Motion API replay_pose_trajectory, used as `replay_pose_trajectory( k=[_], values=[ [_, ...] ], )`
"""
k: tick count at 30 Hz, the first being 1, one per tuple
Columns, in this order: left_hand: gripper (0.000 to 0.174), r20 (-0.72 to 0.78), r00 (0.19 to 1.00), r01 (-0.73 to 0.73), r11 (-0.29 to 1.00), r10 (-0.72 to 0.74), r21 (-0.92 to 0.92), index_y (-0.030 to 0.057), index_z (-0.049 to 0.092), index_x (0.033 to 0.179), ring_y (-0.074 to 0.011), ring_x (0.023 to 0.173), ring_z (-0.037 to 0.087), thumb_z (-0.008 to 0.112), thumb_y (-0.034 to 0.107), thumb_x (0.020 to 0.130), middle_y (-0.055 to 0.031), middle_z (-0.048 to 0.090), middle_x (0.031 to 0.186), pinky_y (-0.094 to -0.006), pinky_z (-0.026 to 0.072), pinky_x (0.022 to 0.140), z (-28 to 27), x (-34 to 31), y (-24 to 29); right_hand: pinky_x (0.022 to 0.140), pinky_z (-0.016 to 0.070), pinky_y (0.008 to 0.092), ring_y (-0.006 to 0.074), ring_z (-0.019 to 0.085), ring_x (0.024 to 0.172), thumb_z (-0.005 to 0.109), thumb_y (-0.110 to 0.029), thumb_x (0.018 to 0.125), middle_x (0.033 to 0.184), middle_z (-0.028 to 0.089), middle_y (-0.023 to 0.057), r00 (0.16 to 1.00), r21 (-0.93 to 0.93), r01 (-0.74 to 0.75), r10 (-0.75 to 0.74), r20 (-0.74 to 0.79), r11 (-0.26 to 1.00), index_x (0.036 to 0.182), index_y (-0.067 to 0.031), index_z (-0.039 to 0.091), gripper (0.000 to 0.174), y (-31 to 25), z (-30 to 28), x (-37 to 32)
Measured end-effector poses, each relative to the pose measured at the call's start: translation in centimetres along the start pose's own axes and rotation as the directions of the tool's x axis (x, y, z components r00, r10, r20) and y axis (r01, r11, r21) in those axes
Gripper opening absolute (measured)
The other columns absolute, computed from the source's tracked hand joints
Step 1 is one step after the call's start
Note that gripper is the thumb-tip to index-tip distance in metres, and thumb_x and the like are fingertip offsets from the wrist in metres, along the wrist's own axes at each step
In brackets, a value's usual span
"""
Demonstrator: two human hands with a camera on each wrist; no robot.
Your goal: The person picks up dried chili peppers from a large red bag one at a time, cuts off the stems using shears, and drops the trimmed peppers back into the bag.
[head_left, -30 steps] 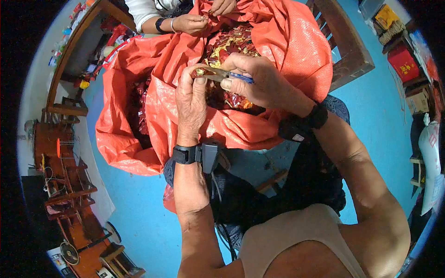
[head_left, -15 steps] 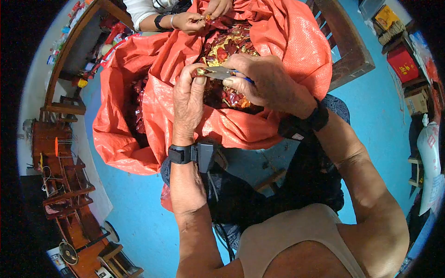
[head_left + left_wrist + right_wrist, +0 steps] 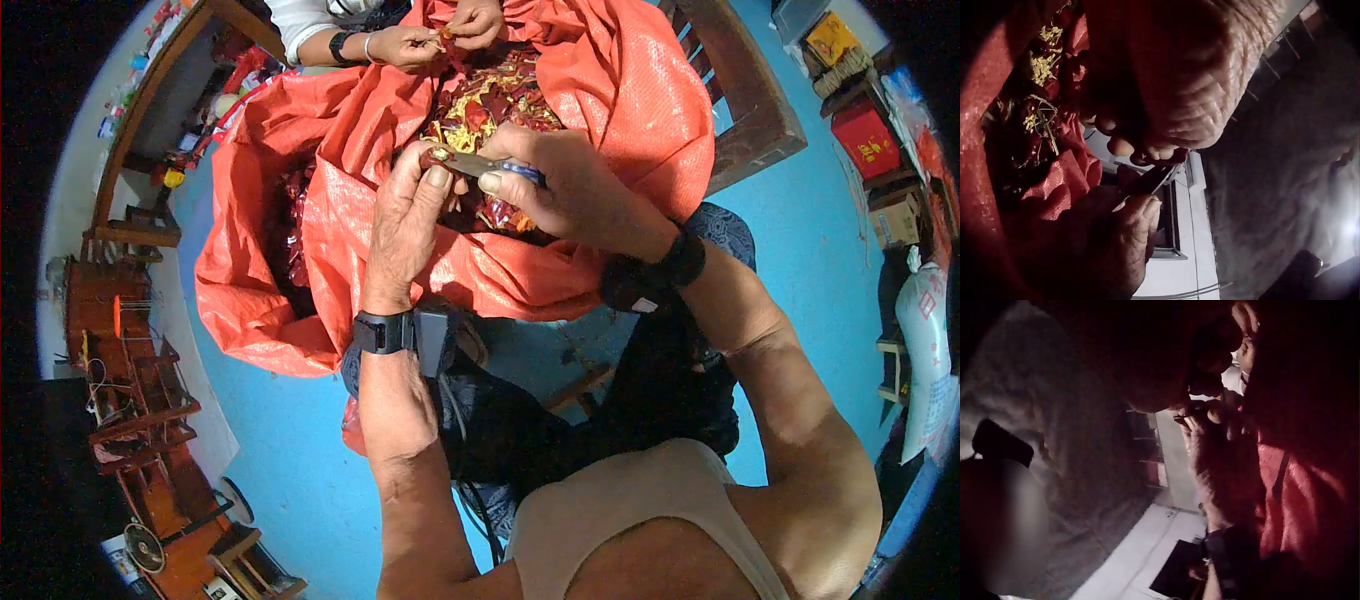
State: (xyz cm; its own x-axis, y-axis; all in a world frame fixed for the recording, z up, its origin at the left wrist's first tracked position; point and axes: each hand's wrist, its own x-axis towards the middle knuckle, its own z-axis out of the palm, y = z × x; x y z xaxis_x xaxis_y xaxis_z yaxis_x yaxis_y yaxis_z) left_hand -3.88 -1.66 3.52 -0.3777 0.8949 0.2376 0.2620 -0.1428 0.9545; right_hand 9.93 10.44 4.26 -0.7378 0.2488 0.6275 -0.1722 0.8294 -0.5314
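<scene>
nearest you, your left hand (image 3: 405, 225) rises over the near lip of the orange sack (image 3: 330, 240), thumb and fingertips curled in a pinch on a dried chili (image 3: 437, 155). your right hand (image 3: 570, 180) is wrapped round blue-handled scissors (image 3: 480, 164), blades at the chili's end, just beside your left thumb. how far the blades gape i cannot tell. best, i'd judge, to pinch well back from the cut and snip over the sack mouth, so bits drop onto the chili pile (image 3: 480, 105) beyond. farther off, another person's hands (image 3: 405, 45) work at the far rim, well apart. a wooden bench (image 3: 745, 100) stands to the right.
</scene>
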Motion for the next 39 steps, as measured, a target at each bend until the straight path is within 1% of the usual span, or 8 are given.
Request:
replay_pose_trajectory(
  k=[4,10,21,25,31,32,34,39],
  values=[
    [0.026,-0.049,0.997,-0.058,0.998,0.059,0.034,0.0041,0.051,0.101,-0.0074,0.066,0.045,0.044,0.028,0.092,0.0002,0.052,0.076,-0.0206,0.0383,0.06,0.1,0.0,0.1,0.055,0.0388,0.0275,0.0171,0.048,0.059,0.054,-0.014,0.081,0.064,0.048,0.0093,0.895,0.472,-0.433,0.303,0.327,0.768,0.088,-0.0005,0.054,0.015,-0.3,-0.4,0.1],
    [0.03,-0.115,0.992,-0.043,0.999,0.045,0.02,0.0034,0.051,0.105,-0.0075,0.067,0.044,0.046,0.029,0.091,0.0008,0.051,0.076,-0.0207,0.0382,0.06,0.4,-0.1,0.6,0.056,0.0434,0.0365,0.0305,0.056,0.065,0.057,-0.016,0.079,0.071,0.054,0.0141,0.996,-0.07,-0.088,0.086,-0.028,0.994,0.091,-0.0011,0.054,0.019,-0.5,0.3,0.0],
    [0.034,-0.056,0.998,-0.046,0.997,0.043,-0.06,0.0017,0.052,0.103,-0.0072,0.066,0.044,0.046,0.033,0.091,0.0012,0.05,0.075,-0.0209,0.0376,0.059,0.1,-0.1,0.2,0.05,0.0448,0.0346,0.0215,0.058,0.057,0.052,-0.024,0.083,0.064,0.056,0.0079,0.997,0.126,-0.079,0.082,-0.014,0.989,0.085,-0.0051,0.051,0.019,-1.3,0.4,0.1],
    [0.035,-0.065,0.991,-0.114,0.993,0.113,-0.021,0.0016,0.052,0.101,-0.0079,0.066,0.045,0.047,0.034,0.09,0.0004,0.05,0.075,-0.0213,0.038,0.06,-0.1,-0.1,0.9,0.041,0.0334,0.0228,0.0067,0.04,0.045,0.05,-0.029,0.087,0.056,0.044,-0.0034,0.941,0.841,-0.332,0.207,0.266,0.426,0.078,-0.0064,0.051,0.024,-1.6,0.6,0.2],
    [0.031,-0.146,0.978,-0.131,0.982,0.151,0.135,0.0023,0.051,0.101,-0.0088,0.068,0.046,0.046,0.032,0.091,-0.0008,0.051,0.077,-0.0224,0.0394,0.062,0.0,-0.1,0.9,0.04,0.0294,0.0247,0.0087,0.035,0.043,0.057,-0.032,0.082,0.054,0.042,-0.0026,0.784,0.793,-0.601,0.264,0.561,0.099,0.076,-0.0067,0.048,0.028,-2.3,-0.9,0.4],
    [0.031,-0.144,0.978,-0.131,0.982,0.151,0.136,0.0023,0.051,0.101,-0.0088,0.068,0.046,0.046,0.032,0.091,-0.0008,0.051,0.077,-0.0224,0.0394,0.062,-0.1,0.0,0.6,0.04,0.0294,0.0247,0.0087,0.035,0.043,0.057,-0.032,0.082,0.054,0.042,-0.0026,0.785,0.794,-0.6,0.264,0.56,0.099,0.076,-0.0067,0.048,0.028,-1.7,-0.5,0.4],
    [0.029,-0.148,0.977,-0.125,0.977,0.151,0.173,0.0028,0.052,0.101,-0.009,0.068,0.046,0.046,0.03,0.091,-0.0011,0.051,0.078,-0.0226,0.0395,0.061,-0.4,0.2,0.2,0.042,0.0362,0.0336,0.0208,0.046,0.043,0.057,-0.029,0.08,0.055,0.046,0.0062,0.975,0.338,-0.221,0.204,0.084,0.915,0.081,-0.0047,0.046,0.027,-0.9,0.5,0.8],
    [0.028,-0.203,0.956,-0.172,0.964,0.213,0.201,0.0038,0.053,0.1,-0.0078,0.066,0.044,0.046,0.029,0.091,-0.0001,0.05,0.076,-0.0216,0.0378,0.059,0.0,0.3,0.3,0.052,0.0413,0.0384,0.0296,0.054,0.058,0.057,-0.02,0.08,0.064,0.051,0.0129,0.999,0.112,-0.037,0.037,0.005,0.993,0.085,-0.0016,0.05,0.02,-0.7,-0.2,0.3]
  ],
)
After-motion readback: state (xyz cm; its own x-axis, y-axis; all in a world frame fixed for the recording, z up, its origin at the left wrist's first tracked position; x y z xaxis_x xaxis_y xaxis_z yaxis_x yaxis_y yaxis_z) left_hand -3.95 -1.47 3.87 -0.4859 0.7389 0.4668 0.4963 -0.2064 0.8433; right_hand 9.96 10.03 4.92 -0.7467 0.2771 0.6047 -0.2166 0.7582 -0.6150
